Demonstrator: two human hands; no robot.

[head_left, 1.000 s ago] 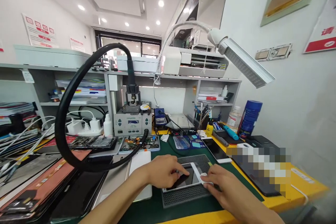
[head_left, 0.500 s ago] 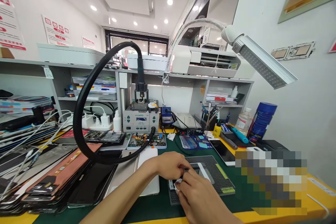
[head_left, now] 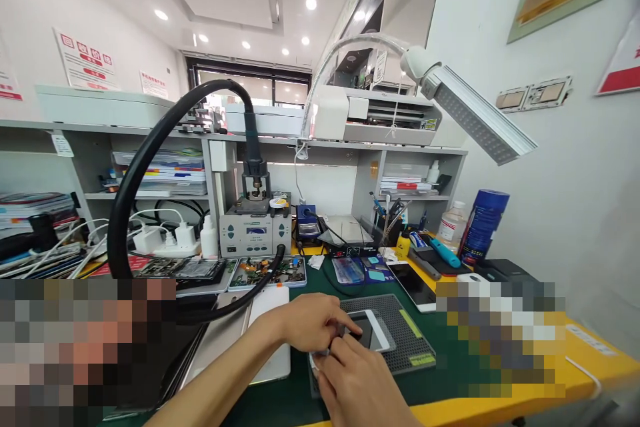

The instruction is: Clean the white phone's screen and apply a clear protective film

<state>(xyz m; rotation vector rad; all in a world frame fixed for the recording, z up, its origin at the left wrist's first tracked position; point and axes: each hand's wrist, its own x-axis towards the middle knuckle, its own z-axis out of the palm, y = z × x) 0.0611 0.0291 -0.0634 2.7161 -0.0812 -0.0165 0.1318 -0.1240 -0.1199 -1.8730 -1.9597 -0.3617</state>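
The white-framed phone [head_left: 374, 331] lies on a grey mat [head_left: 406, 352], long axis slanting near-left to far-right; left hand [head_left: 310, 321] extends one finger onto it, others curled; right hand's [head_left: 357, 373] fingers bunch together, any grip impossible to tell; wall poster [head_left: 86, 61] reads 回收价格.

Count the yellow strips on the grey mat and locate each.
2 on the mat: one strip along its right edge, another strip at its near right corner. The left hand and right hand cover part, so more may hide.
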